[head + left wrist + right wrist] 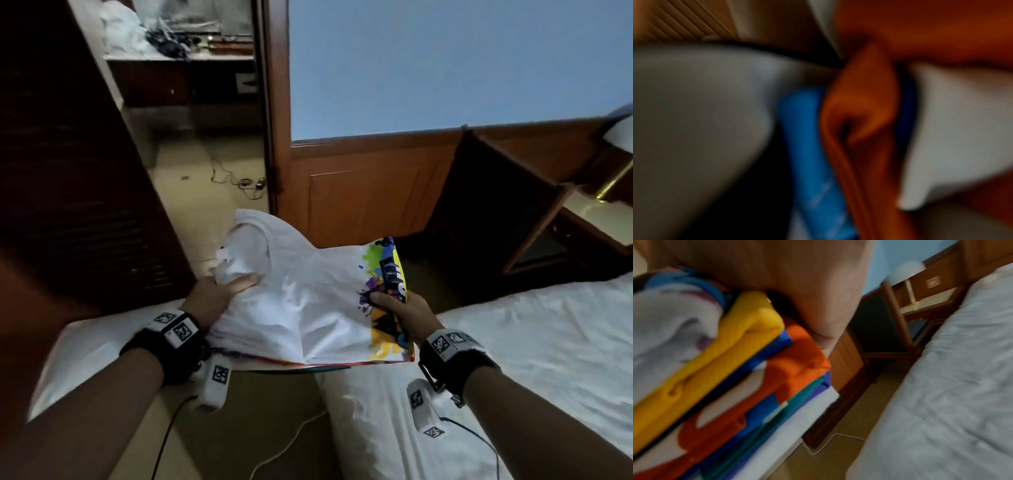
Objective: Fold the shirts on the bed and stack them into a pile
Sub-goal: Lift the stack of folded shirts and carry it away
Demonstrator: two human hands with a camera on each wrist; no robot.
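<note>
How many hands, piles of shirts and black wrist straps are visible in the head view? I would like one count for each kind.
Hands: 2, left hand and right hand
Pile of shirts: 1
Black wrist straps: 2
Total: 5

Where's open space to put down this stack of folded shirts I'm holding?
The white bed right of your right hand lies bare. The pillow by your left hand is smaller. The stack hangs over the gap between.
</note>
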